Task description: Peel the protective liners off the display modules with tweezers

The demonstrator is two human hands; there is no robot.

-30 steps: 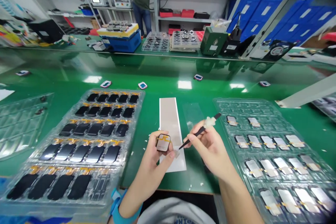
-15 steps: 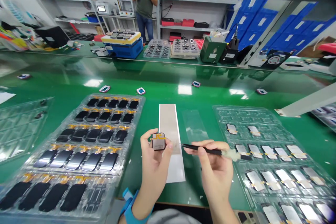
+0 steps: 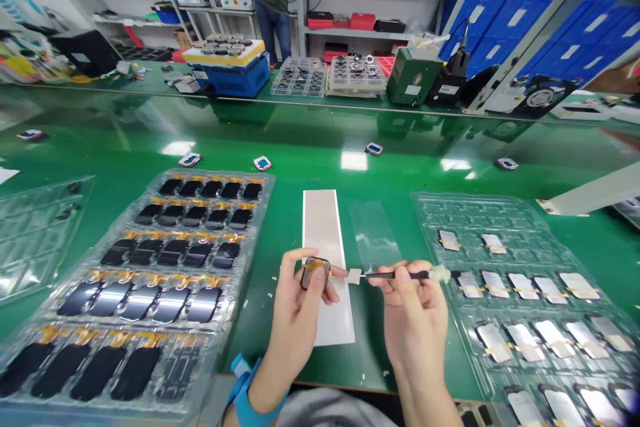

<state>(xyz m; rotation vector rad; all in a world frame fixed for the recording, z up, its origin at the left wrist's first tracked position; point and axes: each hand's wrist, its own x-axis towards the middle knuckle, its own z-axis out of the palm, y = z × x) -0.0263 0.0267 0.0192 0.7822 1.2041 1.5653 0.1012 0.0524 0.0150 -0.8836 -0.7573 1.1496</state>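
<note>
In my left hand [image 3: 297, 313] is a small watch screen [image 3: 311, 275], gripped between thumb and fingers, its grey back and orange flex cable partly covered by the thumb. My right hand [image 3: 417, 320] is closed around a slim black tool [image 3: 387, 275] with a thin metal tip and whitish wrapping near its rear. A small beige sticker [image 3: 354, 276] sits at that tip, close to my left fingertips. Below both hands lies a beige-and-white backing sheet [image 3: 321, 220], with a clear film [image 3: 373, 233] to its right.
A clear tray [image 3: 200, 363] of black watch screens fills the left side. On the right, another clear tray [image 3: 450, 210] carries screens with silvery backs up. Several small pinkish-edged parts [image 3: 263, 163] lie farther back. A person [image 3: 274, 0] stands beyond the bench.
The beige sticker now shows at the tool's tip, off the backing sheet. My left thumb has moved across the watch screen, and the right hand has shifted slightly right. The camera view has tilted down.
</note>
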